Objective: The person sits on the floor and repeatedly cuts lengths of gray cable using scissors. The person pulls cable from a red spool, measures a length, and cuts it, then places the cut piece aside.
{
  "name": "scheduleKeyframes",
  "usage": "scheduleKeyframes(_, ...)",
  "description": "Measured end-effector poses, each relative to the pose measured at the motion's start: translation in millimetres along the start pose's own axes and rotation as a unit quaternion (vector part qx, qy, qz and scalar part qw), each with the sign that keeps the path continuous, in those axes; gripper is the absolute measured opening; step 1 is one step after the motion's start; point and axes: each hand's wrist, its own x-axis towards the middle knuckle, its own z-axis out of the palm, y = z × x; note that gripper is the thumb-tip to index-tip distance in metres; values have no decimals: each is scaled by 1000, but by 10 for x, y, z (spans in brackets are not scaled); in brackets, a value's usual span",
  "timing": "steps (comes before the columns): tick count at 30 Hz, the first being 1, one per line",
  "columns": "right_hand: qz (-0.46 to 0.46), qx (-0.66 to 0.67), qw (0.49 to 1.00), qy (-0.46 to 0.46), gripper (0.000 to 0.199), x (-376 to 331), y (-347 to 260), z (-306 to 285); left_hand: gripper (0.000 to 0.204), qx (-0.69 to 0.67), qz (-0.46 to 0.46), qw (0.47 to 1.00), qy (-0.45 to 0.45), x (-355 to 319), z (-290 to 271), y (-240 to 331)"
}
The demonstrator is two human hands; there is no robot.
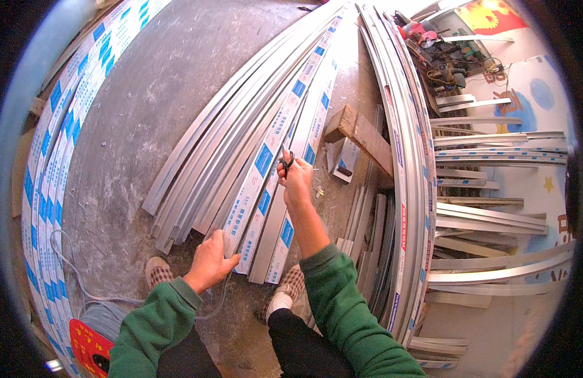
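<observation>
My right hand (296,183) is closed around a pair of small scissors (287,161) with dark handles, above the film-covered profiles. Lower and to the left, my left hand (209,261) is closed at the near end of a long metal profile (263,160) wrapped in white film with blue print. From under its fingers hangs a thin grey strip (225,291), which loops along the floor towards a grey roll (106,320) on a red spool (90,348). The fingertips of the left hand are partly hidden.
Bare silver profiles (197,160) lie fanned out on the concrete floor. A wooden block (367,138) stands right of them, beside a long stack of profiles (408,189). More film-wrapped profiles (52,189) line the left. Short offcuts (493,217) fill a rack at the right.
</observation>
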Motion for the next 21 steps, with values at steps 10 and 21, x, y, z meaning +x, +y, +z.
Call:
scheduleKeyframes(10,-28,-79,996,26,29,407,-159,79,53,17,7,1000,8,38,0,-29)
scheduleKeyframes(21,-105,-243,962,74,12,1013,-322,147,58,-2,13,999,-33,172,-129,-109)
